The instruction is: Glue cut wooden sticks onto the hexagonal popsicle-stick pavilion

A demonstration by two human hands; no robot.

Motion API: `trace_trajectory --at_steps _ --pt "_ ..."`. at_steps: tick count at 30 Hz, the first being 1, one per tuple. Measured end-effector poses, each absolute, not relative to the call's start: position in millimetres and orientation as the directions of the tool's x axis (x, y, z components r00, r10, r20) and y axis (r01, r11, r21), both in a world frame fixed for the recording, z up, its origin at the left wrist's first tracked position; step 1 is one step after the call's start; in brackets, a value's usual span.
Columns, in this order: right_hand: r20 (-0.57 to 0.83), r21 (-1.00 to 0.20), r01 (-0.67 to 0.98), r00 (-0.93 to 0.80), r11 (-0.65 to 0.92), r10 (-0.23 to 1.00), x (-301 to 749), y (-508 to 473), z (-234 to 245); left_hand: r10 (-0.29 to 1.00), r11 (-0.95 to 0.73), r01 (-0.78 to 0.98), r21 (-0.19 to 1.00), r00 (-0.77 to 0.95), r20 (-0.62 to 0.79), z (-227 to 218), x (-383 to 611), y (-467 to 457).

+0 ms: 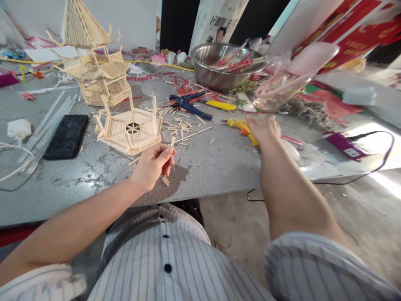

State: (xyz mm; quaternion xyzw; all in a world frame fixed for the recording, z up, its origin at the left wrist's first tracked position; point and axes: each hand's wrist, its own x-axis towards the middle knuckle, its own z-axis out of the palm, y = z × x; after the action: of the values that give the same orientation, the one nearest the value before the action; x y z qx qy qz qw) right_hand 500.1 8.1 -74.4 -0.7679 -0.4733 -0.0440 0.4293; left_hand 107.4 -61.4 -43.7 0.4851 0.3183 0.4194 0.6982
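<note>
Beside the hexagonal frame [142, 134], the left hand [156, 164] pinches a short stick [173, 142]; the right hand [265, 128] is at the glue gun [239, 124], grip unclear.

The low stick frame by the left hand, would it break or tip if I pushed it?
The stick frame is probably light, being thin wooden strips. Its posts might snap if bumped, as they stand thin and free-topped. Its wide, flat bottom should help it slide, not tip.

Hexagonal stick base [142, 136]: passage to its right, past left hand [158, 165], over tabletop [219, 167] | behind: stick pagoda [108, 72] blocks | left: phone [66, 137] | far right: blurred, probably cluttered
</note>
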Motion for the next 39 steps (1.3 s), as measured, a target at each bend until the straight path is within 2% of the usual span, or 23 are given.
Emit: trace_trajectory --at_steps 2,3,6,8,10,13,18,24,30,34,36,39 --pt "0.454 -0.665 0.648 0.745 -0.370 0.489 480 5 -62 0.905 0.182 -0.278 0.943 0.423 -0.050 -44 108 -62" --pt "0.446 -0.682 0.636 0.753 -0.362 0.484 465 2 -55 0.910 0.183 -0.278 0.943 0.411 -0.055 -44 109 -61" --pt "0.359 -0.779 0.617 0.586 -0.113 0.726 404 -16 -38 0.924 0.179 -0.272 0.946 0.377 -0.067 -44 111 -61" --pt "0.325 -0.854 0.508 0.350 0.113 0.879 355 -36 -33 0.933 0.178 -0.261 0.949 0.352 -0.078 -43 113 -61" --pt "0.295 -0.898 0.382 0.155 0.218 0.943 311 -55 -33 0.938 0.176 -0.251 0.952 0.335 -0.085 -44 114 -62" --pt "0.158 -0.959 0.239 0.000 0.154 0.987 267 -73 -37 0.943 0.155 -0.240 0.958 0.324 -0.071 -44 115 -62" --pt "-0.005 -1.000 0.010 0.024 -0.005 1.000 250 -72 -42 0.954 0.121 -0.216 0.969 0.294 -0.054 -44 116 -62" --pt "-0.192 -0.964 -0.193 0.032 -0.183 0.981 245 -72 -39 0.962 0.131 -0.176 0.976 0.261 -0.082 -40 116 -63" --pt "-0.199 -0.957 -0.226 0.060 -0.181 0.978 241 -70 -42 0.960 0.117 -0.142 0.983 0.269 -0.076 -44 117 -59" --pt "-0.167 -0.966 -0.212 0.061 -0.151 0.984 244 -61 -44 0.931 0.098 -0.008 0.995 0.355 -0.088 -42 112 -64" --pt "-0.190 -0.964 -0.200 0.064 -0.174 0.980 247 -54 -44 0.907 0.007 0.109 0.994 0.417 -0.052 -30 103 -72" --pt "-0.266 -0.957 -0.131 0.026 -0.261 0.964 251 -43 -41 0.864 -0.314 0.196 0.929 0.466 0.193 6 82 -81"
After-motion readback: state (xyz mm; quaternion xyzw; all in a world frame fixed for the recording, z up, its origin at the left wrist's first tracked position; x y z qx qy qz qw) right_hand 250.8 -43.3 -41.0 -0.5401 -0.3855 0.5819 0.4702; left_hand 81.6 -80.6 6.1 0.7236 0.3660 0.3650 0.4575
